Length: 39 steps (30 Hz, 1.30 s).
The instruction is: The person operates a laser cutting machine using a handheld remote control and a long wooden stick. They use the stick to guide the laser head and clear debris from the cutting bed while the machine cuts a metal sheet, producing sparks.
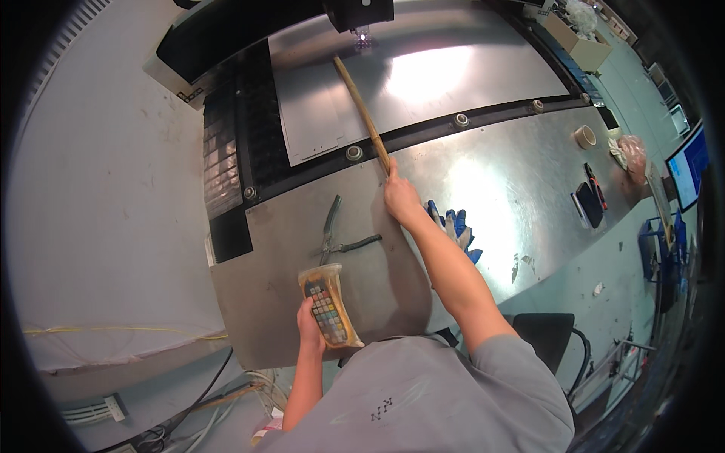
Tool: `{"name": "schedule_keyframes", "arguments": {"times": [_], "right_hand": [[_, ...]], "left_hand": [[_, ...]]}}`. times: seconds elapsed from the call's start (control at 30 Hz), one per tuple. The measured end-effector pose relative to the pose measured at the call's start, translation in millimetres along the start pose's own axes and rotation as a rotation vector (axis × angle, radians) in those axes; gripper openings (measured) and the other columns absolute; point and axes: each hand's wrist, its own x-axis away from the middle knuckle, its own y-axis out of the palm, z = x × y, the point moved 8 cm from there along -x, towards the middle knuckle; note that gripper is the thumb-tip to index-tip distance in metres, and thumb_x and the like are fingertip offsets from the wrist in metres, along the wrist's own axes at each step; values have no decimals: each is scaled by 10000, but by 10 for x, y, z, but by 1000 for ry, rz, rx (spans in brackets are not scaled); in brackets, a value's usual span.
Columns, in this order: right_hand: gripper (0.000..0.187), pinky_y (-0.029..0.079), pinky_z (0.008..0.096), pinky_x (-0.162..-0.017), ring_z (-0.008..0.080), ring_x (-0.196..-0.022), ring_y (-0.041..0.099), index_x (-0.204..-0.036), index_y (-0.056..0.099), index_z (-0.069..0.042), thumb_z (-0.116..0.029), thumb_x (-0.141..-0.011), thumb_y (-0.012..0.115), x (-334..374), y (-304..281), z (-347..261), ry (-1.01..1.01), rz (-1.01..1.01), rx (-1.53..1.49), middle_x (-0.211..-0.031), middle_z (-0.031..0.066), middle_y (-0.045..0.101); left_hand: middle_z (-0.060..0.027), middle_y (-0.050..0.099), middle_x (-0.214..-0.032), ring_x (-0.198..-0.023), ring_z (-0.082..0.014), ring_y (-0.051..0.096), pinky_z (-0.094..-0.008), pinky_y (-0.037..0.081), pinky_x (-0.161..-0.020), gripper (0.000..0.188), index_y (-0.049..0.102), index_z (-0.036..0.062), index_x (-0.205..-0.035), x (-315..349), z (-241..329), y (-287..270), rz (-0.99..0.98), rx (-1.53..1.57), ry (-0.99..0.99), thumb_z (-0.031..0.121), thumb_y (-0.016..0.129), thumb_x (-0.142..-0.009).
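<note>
While the right hand (402, 195) grips the near end of a long wooden stick (362, 111), the left hand (309, 325) holds a remote with many small buttons (326, 309) in a clear, yellowish bag. The two hands are well apart, with the right one farther out and the left one near the person's body. The stick slants away to the far left, and its far end is over a big shiny metal sheet (317, 98). I cannot tell if the stick touches the sheet. The remote is over the near left part of the metal table (264, 302), with its buttons facing up. Just past the remote are dark pliers (328, 246), with their two handles spread wide. To the right of the right arm is a pair of blue and gray gloves (457, 226), partly hidden by the arm. A row of small round rollers (461, 120) sits on a black bar (423, 133) along the near edge of the sheet. A dark machine part (359, 13) with a bright little light hangs above the far side. Far to the right on the table are a small pale cup (584, 137), a tool with red and black handles (596, 186) and a flat dark thing (587, 205) just beside it. Past the table on the right, a screen (686, 167) glows blue.
</note>
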Motion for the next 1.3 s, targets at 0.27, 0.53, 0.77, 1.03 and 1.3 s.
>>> {"name": "schedule_keyframes", "arguments": {"times": [0.27, 0.53, 0.77, 1.03, 1.3], "right_hand": [[602, 531, 596, -837, 524, -902, 673, -1565, 242, -13, -173, -1015, 426, -603, -140, -239, -26, 77, -46, -924, 355, 684], [670, 539, 546, -942, 475, -1053, 681, -1572, 240, 7, -107, -953, 468, -1367, -329, -606, 30, 16, 89, -1097, 339, 682], [651, 508, 543, -999, 479, -1122, 653, -1580, 241, -22, -138, -971, 441, -1982, -308, -759, 62, -4, 107, -1178, 323, 668], [697, 506, 494, -1012, 441, -1170, 635, -1605, 169, -46, -142, -962, 422, -2440, -285, -948, 110, -83, 112, -1264, 326, 628], [701, 511, 487, -1025, 442, -1194, 631, -1604, 158, -48, -118, -954, 411, -2555, -258, -945, 150, -126, 116, -1281, 316, 625]], "left_hand": [[-86, 703, -1040, -916, -198, 691, -362, 577, -832, 350, 647, 8, -1156, -86, -73, -46, 38, -7, -47, 272, 448, -1043], [-90, 708, -1068, -957, -209, 690, -373, 571, -871, 304, 647, 24, -1134, -168, 11, -136, 99, 58, -20, 267, 495, -1030], [-71, 693, -1069, -958, -184, 682, -343, 556, -874, 272, 612, 44, -1176, -272, 213, -105, 28, 38, 37, 241, 495, -1031], [-59, 678, -1085, -971, -157, 659, -307, 528, -878, 303, 593, 24, -1248, -351, 243, -107, 64, 15, 28, 208, 464, -1044], [-61, 677, -1097, -972, -158, 659, -309, 529, -881, 317, 582, 15, -1273, -420, 254, -99, 25, 30, 38, 199, 460, -1044]]}}
